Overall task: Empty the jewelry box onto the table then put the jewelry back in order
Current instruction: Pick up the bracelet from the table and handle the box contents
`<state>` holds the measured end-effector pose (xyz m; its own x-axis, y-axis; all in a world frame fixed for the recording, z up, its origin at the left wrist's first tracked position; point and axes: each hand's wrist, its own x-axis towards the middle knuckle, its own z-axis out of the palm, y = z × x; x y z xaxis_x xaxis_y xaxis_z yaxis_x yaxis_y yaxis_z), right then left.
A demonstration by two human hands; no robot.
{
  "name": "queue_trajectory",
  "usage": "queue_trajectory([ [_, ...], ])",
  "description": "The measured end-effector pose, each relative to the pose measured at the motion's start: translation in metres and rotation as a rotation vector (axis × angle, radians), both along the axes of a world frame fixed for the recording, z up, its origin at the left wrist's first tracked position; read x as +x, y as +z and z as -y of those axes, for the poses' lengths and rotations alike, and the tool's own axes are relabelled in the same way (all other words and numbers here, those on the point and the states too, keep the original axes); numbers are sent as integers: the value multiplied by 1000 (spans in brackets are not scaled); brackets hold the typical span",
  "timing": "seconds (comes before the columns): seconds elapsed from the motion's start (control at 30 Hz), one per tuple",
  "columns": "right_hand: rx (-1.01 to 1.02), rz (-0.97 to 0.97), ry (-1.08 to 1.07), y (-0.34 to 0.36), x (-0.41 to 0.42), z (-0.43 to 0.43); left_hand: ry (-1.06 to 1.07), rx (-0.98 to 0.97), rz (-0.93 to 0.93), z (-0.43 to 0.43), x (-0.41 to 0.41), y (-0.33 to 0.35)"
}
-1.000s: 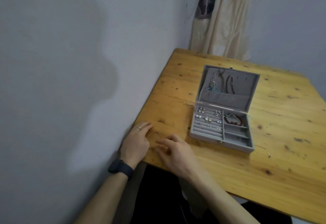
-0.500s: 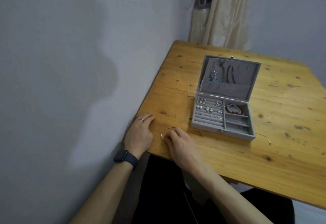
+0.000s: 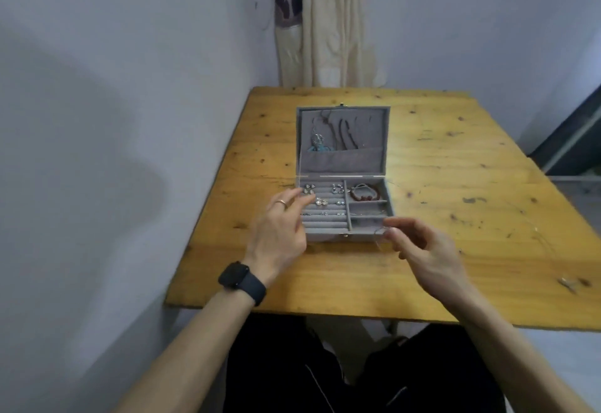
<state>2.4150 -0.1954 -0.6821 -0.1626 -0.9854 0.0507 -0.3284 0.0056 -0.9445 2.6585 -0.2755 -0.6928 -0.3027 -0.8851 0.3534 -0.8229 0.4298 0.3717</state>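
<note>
The grey jewelry box (image 3: 344, 236) stands open on the wooden table (image 3: 455, 168), its lid (image 3: 341, 165) upright. Several earrings (image 3: 320, 201) sit in the left ring rows, a red bead bracelet (image 3: 367, 194) lies in the back right compartment, and a blue pendant necklace (image 3: 317, 145) hangs in the lid. My left hand (image 3: 279, 230), fingers relaxed, hovers over the box's left edge near the earrings. My right hand (image 3: 422, 250) pinches a thin gold bangle (image 3: 378, 237) at the box's front right corner.
A thin chain (image 3: 566, 281) lies on the table near its right front edge. The grey wall runs along the table's left side, and a cream curtain (image 3: 328, 22) hangs behind the far edge. A dark watch (image 3: 242, 279) is on my left wrist.
My right hand picked the bangle off the table's front left corner and carried it to the box. My left hand lifted from the table to the box's left side. The view swung right.
</note>
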Motion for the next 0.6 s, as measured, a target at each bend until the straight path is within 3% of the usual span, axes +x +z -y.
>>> queue_trajectory([
  [0.2, -16, -112, -211, 16, -100, -4, -301, 85, 65, 36, -143, 16],
  [0.43, 8, -337, -469, 7, -202, 34, -395, 270, 283, 86, -281, -8],
  [0.6, 77, -418, -494, -9, -257, 82, -405, 293, 413, 120, -341, -30],
])
